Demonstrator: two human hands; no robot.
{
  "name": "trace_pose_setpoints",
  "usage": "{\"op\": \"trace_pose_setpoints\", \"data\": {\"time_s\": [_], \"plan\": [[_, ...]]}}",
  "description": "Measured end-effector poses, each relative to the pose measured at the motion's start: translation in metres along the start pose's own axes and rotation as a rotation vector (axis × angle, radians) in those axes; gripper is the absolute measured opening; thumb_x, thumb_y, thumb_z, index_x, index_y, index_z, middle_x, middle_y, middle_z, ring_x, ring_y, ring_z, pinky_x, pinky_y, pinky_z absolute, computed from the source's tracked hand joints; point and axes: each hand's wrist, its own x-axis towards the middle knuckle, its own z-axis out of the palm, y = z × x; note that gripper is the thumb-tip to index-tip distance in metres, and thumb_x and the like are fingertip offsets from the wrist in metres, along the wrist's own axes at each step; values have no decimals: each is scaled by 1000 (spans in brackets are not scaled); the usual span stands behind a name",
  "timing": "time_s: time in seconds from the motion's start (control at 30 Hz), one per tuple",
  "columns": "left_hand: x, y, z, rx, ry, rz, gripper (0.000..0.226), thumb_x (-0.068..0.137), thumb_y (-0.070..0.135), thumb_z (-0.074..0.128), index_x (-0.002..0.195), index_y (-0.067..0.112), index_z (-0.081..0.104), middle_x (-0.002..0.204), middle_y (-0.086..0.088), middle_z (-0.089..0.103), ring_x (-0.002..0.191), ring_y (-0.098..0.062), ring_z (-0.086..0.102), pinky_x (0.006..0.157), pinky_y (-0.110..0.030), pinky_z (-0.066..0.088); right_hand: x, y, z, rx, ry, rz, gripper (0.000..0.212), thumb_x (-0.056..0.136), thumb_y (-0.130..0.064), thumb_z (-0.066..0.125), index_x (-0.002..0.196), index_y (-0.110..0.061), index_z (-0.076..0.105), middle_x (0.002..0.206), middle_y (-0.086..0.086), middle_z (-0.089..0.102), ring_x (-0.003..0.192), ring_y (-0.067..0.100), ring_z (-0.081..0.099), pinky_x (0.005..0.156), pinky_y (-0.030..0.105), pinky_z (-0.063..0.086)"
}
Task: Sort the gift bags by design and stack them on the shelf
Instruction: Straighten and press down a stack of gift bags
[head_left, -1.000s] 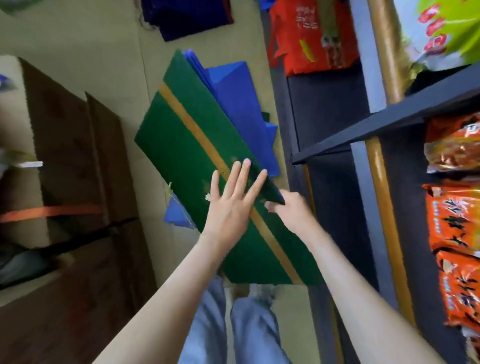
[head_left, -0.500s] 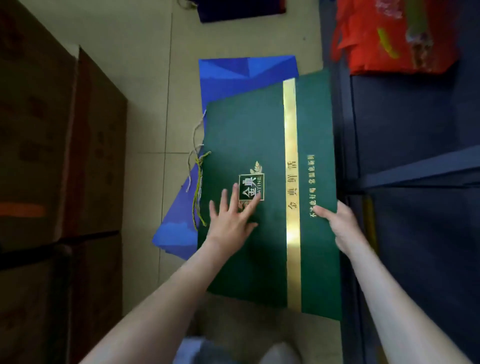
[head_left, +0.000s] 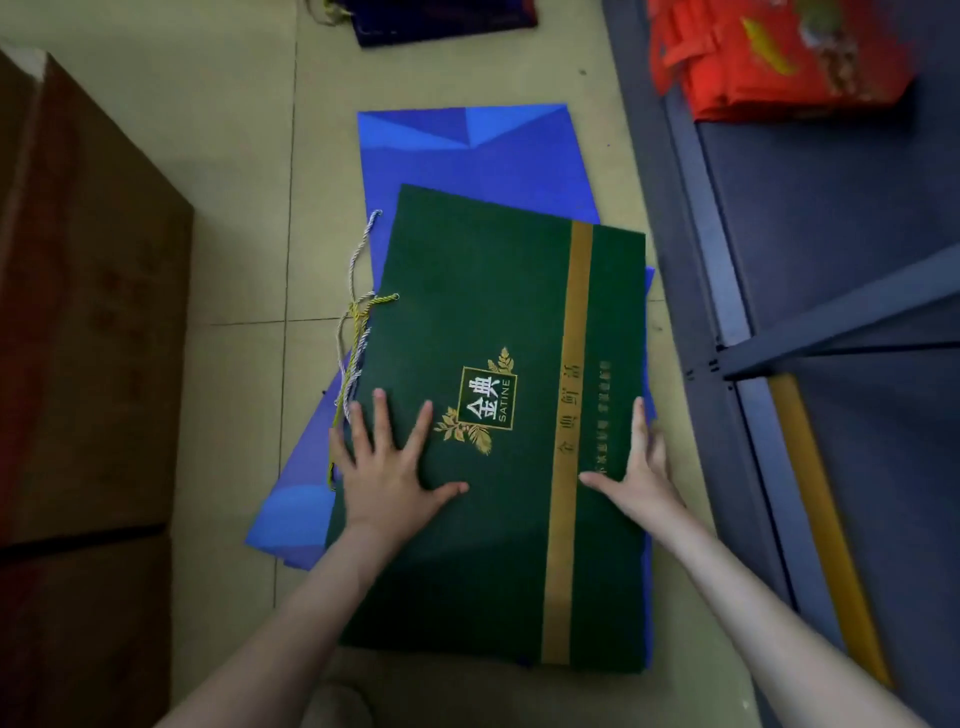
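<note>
Both hands lie released on the green bag (head_left: 498, 545), neither one gripping it. The left hand (head_left: 389, 470) presses flat with fingers spread near the bag's nine o'clock edge. The right hand (head_left: 641, 467) sits at the three o'clock edge with fingers straight along it and the thumb laid across the gold stripe. Whether any fingertip hooks under that edge I cannot tell. The step in hand looks like squaring this bag on its pile before lifting, and it is best done with flat palms, sliding the whole sheet rather than pushing one corner, so the paper does not crease. The cords (head_left: 356, 332) trail out at about ten o'clock from the left hand, and I judge they should be tucked in first or they will snag. The green bag lies directly under both palms, flat on the floor (head_left: 234, 182), running from six o'clock up past the fingertips to twelve. Beneath it the blue bags (head_left: 467, 156) stick out at twelve and at eight o'clock, a different design still to be separated. The shelf (head_left: 831, 234) stands just beside the pile at three o'clock, with red bags (head_left: 779, 57) on it at one o'clock.
</note>
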Motion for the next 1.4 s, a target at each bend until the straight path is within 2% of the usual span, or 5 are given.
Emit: {"op": "trace_pose_setpoints", "data": {"time_s": [0.23,0.47,0.83,1.07,1.4], "plan": [[-5,-14,-6,-229,-139,-158,113,59,74,69,147,49,4,152,-18,2,131,-39,28,109,-43,30,-5,3,12,-121,18,-14,110,83,-42,68,134,-55,-28,157,12,-13,143,40,8,110,53,24],[-8,-3,-10,-289,-182,-191,116,57,70,74,145,53,0,146,-15,9,131,-37,27,108,-45,31,-34,3,4,-107,253,-216,95,86,-23,68,145,-51,-1,156,6,-10,141,28,4,110,42,23],[-47,36,-21,-801,-340,-211,118,62,57,79,143,56,-7,147,-18,9,142,-32,15,114,-39,22,-96,-8,-74,-557,498,-403,92,88,-25,65,147,-47,-3,155,12,-3,126,29,23,103,39,31],[-56,53,-31,-1224,-302,-112,136,44,55,83,147,43,-4,145,15,35,128,-12,44,107,-37,38,-128,27,-118,-579,485,-343,91,89,-26,64,145,-51,-3,157,4,-9,128,26,20,101,40,36],[-85,73,-42,-1072,-295,305,124,79,14,76,131,55,-29,126,46,16,129,-2,39,108,-31,37,-138,84,-140,-306,398,-238,95,84,-10,69,138,-60,9,156,-11,-9,138,21,9,111,50,18]]}}
